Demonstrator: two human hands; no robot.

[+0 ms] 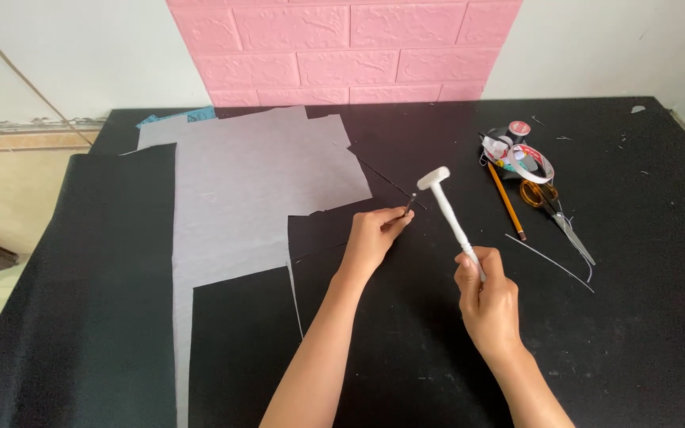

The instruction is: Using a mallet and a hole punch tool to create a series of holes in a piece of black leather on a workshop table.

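My right hand (485,297) grips the lower handle of a small white mallet (447,204), its head raised and tilted to the upper left. My left hand (374,235) pinches a thin dark metal punch (409,204) between fingertips, its tip resting on black fabric (406,333). The mallet head hangs just right of and above the punch top, not touching it. A large grey paper pattern (239,198) lies on the fabric to the left of my left hand.
At the right lie a yellow pencil (507,201), orange-handled scissors (555,212), a coiled measuring tape (529,162), a small tape roll (519,128) and a thin white strip (550,262). A pink brick-pattern panel (342,47) covers the wall behind. A blue scrap (176,117) peeks out top left.
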